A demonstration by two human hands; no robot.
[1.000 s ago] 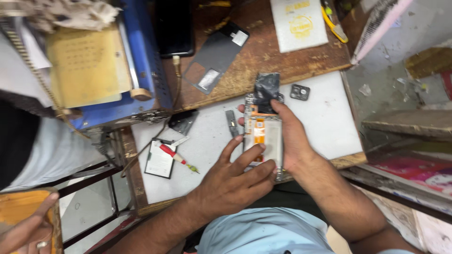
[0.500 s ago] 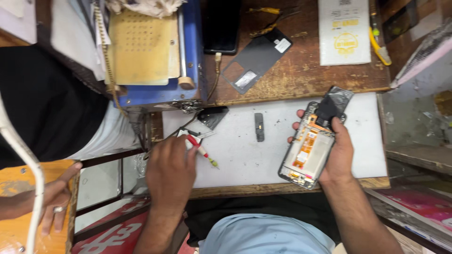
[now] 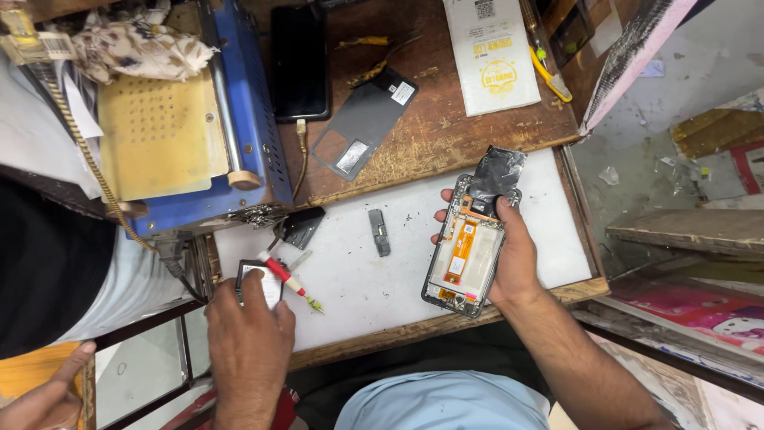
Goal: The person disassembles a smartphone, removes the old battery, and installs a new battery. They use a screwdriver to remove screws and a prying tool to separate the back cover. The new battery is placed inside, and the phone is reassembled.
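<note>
Orange flex ribbon and bare metal show inside the opened phone point(image 3: 465, 248) that the right hand point(image 3: 509, 255) grips around its edges, thumb on top near a crumpled black foil flap point(image 3: 495, 171), held just above the white surface point(image 3: 358, 279); it looks light, thin and fragile, best held by the rigid frame, never the ribbon; the left hand point(image 3: 251, 334) lies flat, fingers loosely spread on a small dark-rimmed module point(image 3: 259, 279), grasping nothing, beside a red-handled screwdriver point(image 3: 290, 280); farther off lie a small dark part point(image 3: 380, 232), a grey back cover point(image 3: 364, 121) and a blue machine point(image 3: 247, 119)
</note>
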